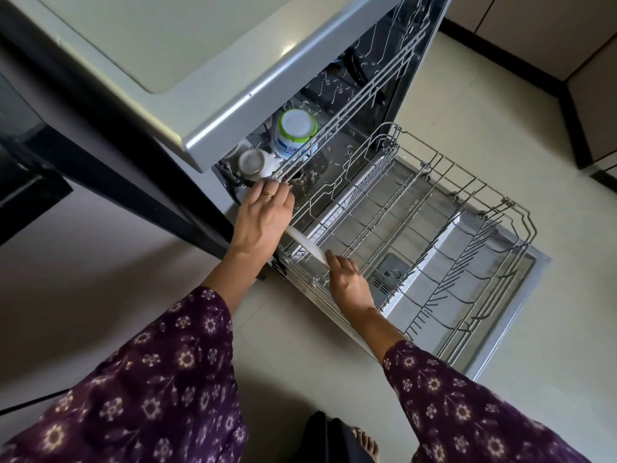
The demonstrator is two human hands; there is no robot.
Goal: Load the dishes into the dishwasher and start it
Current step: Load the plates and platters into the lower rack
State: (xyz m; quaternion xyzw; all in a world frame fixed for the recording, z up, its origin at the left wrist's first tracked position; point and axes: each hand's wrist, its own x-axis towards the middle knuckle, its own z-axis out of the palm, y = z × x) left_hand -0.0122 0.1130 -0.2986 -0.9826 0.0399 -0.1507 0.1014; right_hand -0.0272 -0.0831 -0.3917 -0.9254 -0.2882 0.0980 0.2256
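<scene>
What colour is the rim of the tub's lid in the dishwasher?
Green, around the white lid; head view.

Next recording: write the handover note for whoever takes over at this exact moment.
Left hand: fingertips on the front corner of the upper rack.
Right hand: pinches a white plate, on edge, at the near corner of the lower rack.
Done: door open, lower rack pulled out over it.
A tub and a jar sit inside the dishwasher.
To do: seat the plate, load remaining dishes, close, start.
</scene>
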